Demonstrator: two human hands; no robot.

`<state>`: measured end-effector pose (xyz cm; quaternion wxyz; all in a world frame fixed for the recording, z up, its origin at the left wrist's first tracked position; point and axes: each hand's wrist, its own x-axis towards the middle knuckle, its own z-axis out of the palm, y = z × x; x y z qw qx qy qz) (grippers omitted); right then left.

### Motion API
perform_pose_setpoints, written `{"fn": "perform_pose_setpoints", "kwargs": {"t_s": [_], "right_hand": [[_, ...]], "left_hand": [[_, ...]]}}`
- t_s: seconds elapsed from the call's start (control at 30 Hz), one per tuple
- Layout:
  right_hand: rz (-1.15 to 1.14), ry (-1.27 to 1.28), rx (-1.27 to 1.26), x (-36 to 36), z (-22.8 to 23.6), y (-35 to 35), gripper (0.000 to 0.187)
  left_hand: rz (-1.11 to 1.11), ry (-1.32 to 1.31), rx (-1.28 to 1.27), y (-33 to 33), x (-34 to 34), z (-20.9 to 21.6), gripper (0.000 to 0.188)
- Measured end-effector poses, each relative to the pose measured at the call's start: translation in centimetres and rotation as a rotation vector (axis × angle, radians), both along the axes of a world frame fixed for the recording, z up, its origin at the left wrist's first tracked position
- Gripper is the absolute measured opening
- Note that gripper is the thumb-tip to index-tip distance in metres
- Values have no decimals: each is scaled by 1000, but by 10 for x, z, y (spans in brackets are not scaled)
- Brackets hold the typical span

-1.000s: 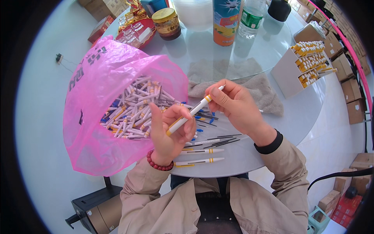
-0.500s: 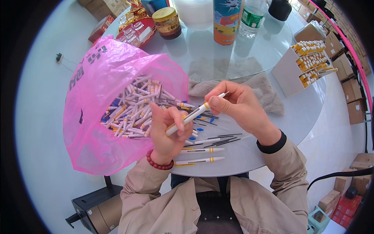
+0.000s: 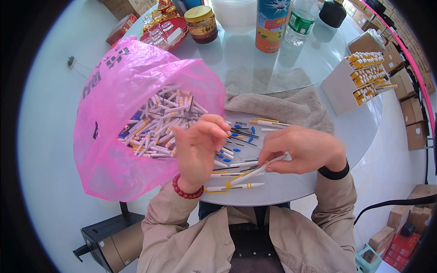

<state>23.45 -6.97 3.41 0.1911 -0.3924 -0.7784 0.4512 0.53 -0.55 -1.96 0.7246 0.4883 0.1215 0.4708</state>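
My right hand (image 3: 302, 150) pinches a white pen (image 3: 249, 176) with a yellow clip, its clip end pointing down and left. The pen hovers low over other white-and-yellow pens (image 3: 248, 186) lying at the table's near edge. My left hand (image 3: 196, 148) holds nothing; its fingers are loosely bent and the thumb stands apart. It is in front of a pink plastic bag (image 3: 102, 150) whose mouth faces right, showing a heap of white pen parts (image 3: 168, 116). Dark thin refills (image 3: 243, 133) and small blue pieces (image 3: 253, 130) lie between my hands.
A folded grey-brown towel (image 3: 291, 109) lies beyond my right hand. At the right stands a white box (image 3: 337, 93) full of yellow-and-white pens. A jar (image 3: 201, 26), an orange can (image 3: 271, 27), a plastic bottle (image 3: 300, 22) and a red tray (image 3: 181, 38) stand farther back.
My left hand has let go of the pen. My right hand has brought it down toward the near table edge, turning its clip end down and left.
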Motion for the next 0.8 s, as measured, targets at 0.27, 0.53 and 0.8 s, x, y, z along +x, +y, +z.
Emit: {"fn": "perform_pose_setpoints", "kwargs": {"t_s": [0.27, 0.53, 0.8], "right_hand": [[-53, 60, 123, -28, -15, -7, 10], [1, -243, 372, -48, -32, -16, 28], [57, -303, 562, -71, -44, -24, 39]], "left_hand": [[94, -97, 9, 0, -3, 1, 67], [114, -122, 3, -1, -3, 0, 65], [52, -148, 14, 1, -6, -1, 64]]}}
